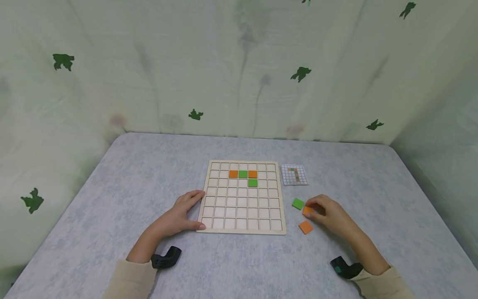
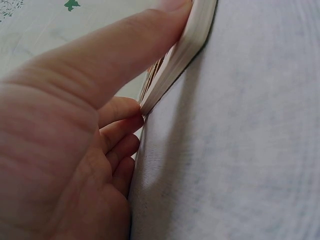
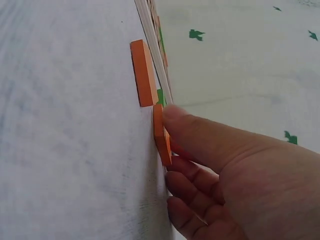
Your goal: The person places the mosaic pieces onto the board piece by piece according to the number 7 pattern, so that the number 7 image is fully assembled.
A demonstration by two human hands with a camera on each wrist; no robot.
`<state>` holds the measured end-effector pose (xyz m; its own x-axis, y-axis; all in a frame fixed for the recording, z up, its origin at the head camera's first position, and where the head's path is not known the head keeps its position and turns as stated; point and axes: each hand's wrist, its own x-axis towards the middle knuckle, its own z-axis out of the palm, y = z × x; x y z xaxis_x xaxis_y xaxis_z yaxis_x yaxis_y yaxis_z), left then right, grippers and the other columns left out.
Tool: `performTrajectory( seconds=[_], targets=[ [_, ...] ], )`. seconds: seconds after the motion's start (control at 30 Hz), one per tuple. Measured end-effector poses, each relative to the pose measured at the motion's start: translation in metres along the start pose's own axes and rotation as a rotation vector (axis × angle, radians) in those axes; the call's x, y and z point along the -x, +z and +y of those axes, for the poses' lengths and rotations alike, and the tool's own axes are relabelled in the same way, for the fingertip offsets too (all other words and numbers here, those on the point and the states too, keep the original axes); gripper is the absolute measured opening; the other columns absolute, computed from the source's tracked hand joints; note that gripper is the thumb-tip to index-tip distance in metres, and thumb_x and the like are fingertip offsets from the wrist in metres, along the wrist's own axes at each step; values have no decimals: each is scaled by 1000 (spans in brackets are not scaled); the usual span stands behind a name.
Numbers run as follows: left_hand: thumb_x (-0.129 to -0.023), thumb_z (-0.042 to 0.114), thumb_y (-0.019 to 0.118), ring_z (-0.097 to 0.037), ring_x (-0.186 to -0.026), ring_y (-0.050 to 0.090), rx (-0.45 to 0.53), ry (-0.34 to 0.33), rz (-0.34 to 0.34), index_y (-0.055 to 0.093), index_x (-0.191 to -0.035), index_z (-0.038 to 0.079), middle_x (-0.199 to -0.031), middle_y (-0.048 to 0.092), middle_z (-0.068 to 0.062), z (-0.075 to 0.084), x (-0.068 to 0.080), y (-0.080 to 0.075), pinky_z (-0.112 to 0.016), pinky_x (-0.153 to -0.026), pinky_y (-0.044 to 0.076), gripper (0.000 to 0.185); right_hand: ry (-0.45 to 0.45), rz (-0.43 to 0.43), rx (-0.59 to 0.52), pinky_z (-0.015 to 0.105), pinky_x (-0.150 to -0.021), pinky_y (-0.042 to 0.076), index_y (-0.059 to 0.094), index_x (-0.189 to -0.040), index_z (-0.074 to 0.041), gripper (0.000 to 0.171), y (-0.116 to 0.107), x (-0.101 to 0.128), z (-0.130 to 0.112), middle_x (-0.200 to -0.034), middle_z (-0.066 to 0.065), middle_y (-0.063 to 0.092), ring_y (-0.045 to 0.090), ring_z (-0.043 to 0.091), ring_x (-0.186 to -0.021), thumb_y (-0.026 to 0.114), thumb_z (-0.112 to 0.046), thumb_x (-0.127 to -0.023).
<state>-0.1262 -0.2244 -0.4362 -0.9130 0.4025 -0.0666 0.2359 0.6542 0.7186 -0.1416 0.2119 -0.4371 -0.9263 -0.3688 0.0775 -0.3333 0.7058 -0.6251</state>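
Observation:
My left hand (image 1: 181, 214) rests at the left side of a wooden grid board (image 1: 242, 202). Its fingertips touch the board's left edge, and the thumb (image 2: 115, 55) lies on the near left corner. Between thumb and fingers, my right hand (image 1: 333, 212) pinches an orange square tile (image 1: 307, 210) close over the table, right of the board. Beside it lie a loose green tile (image 1: 298, 203) and another orange tile (image 1: 306, 227). In the board's second row sit orange, green (image 1: 243, 174) and orange tiles, with one green tile (image 1: 252, 183) under the right-hand orange one.
A small printed card (image 1: 294, 178) with a coloured grid pattern lies off the board's upper right side. Both wrists wear black devices (image 1: 166, 258). The grey mottled table (image 1: 157, 166) ends at a pale curtain (image 1: 231, 74) with green leaf shapes behind it.

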Motion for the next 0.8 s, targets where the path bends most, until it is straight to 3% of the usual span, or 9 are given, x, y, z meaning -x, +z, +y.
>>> performTrajectory(
  seconds=[0.4, 0.63, 0.8],
  targets=[
    [-68, 44, 75, -35, -129, 12, 9, 11, 4, 27, -142, 6, -143, 21, -13, -2, 1, 0, -58, -96, 18, 95, 0, -13, -13, 36, -76, 44, 62, -103, -9, 26, -2, -3, -11, -100, 1, 58, 53, 16, -90, 70, -16, -79],
    [-68, 44, 75, -35, -129, 12, 9, 11, 6, 27, -142, 6, -143, 21, -13, -2, 2, 0, -57, -96, 18, 95, -156, 53, -72, 32, -71, 47, 60, -106, -7, 27, 0, -17, -35, -101, 1, 57, 54, 16, -87, 68, -9, -80],
    [-68, 44, 74, -34, -130, 11, 8, 15, 3, 27, -142, 7, -143, 21, -13, -2, 1, 0, -57, -97, 18, 96, -210, 89, -151, 31, -73, 47, 62, -107, -7, 26, 8, -33, -57, -103, 0, 57, 53, 15, -91, 67, -10, -81]
  ],
)
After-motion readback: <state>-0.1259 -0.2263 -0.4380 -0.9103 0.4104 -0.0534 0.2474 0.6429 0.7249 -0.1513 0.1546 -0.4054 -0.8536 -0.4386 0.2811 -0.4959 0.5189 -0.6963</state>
